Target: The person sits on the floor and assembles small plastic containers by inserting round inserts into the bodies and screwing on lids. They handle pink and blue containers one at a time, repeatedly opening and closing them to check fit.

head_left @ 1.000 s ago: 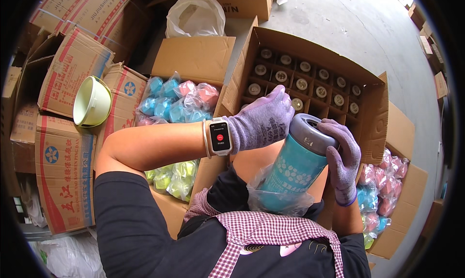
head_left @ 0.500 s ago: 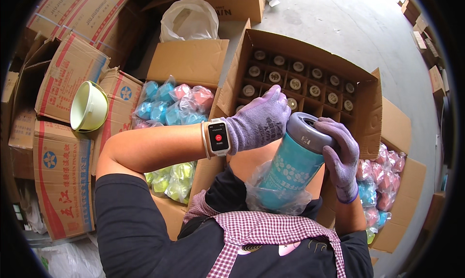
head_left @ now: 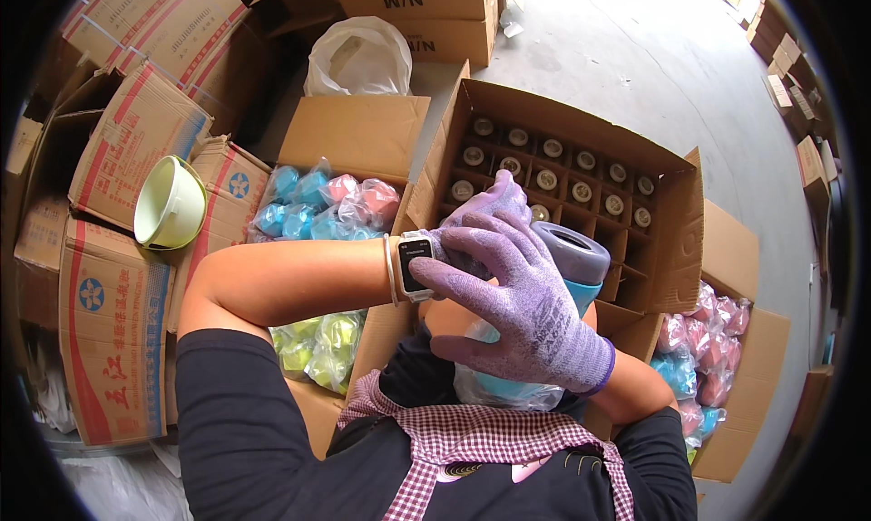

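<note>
My right hand (head_left: 535, 312), in a purple work glove, lies across my left wrist with its fingers spread. One fingertip rests on the screen of the white smartwatch (head_left: 418, 265) that I wear there. My left hand (head_left: 494, 199), gloved the same way, is bent inward with curled fingers; the right hand covers much of it, and what it may hold is hidden. Just beyond the right hand stands a blue insulated bottle (head_left: 582, 293) with a grey top (head_left: 573, 253). Its lower part sits in a clear plastic bag (head_left: 513, 392) in front of my lap, and neither hand visibly grips it.
A divided carton (head_left: 676, 240) with several round-topped items stands ahead. Bagged blue and red pieces (head_left: 308, 204) lie left, bagged green ones (head_left: 331, 344) nearer; more bagged pieces (head_left: 699, 340) lie right. A pale green bucket (head_left: 170, 204) stands by cartons (head_left: 113, 331) at far left.
My right hand has let go of the bottle's grey top and moved left onto the smartwatch, whose red button display has gone. The bottle stays standing; the view has shifted slightly.
</note>
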A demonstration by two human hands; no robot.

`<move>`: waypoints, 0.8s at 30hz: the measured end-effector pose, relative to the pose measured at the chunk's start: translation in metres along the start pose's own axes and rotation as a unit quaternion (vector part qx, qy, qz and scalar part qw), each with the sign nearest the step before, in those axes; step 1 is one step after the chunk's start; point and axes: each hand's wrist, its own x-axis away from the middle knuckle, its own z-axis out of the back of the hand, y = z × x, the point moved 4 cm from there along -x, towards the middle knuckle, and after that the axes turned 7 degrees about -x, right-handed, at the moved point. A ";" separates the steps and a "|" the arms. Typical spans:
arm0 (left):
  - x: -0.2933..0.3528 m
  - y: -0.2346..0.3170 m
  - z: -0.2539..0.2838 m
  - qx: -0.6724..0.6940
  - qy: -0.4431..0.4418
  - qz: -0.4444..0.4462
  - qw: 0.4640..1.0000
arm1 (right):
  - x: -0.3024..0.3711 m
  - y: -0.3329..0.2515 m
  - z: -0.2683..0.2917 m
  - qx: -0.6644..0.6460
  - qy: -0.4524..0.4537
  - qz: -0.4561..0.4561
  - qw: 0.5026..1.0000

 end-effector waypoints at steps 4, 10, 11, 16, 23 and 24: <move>-0.007 -0.024 0.030 -0.049 -0.070 -0.087 0.993 | 0.002 0.001 -0.005 0.025 -0.010 -0.001 1.000; -0.012 0.009 -0.017 -0.687 -0.022 -0.160 0.709 | 0.007 0.025 0.043 0.067 0.071 -0.052 0.994; -0.013 0.013 -0.031 -0.869 -0.043 -0.120 0.478 | 0.009 0.034 0.056 0.091 0.084 -0.066 0.990; -0.016 0.014 -0.029 -0.918 -0.023 -0.168 0.358 | 0.040 0.091 0.063 -0.227 -0.102 -0.189 0.950; -0.042 -0.027 0.044 -0.767 -0.022 -0.226 0.601 | 0.051 0.070 0.064 -0.182 -0.241 -0.127 0.945; -0.046 -0.037 0.026 -0.724 -0.075 -0.241 0.642 | 0.053 0.056 0.070 -0.171 -0.255 -0.111 0.945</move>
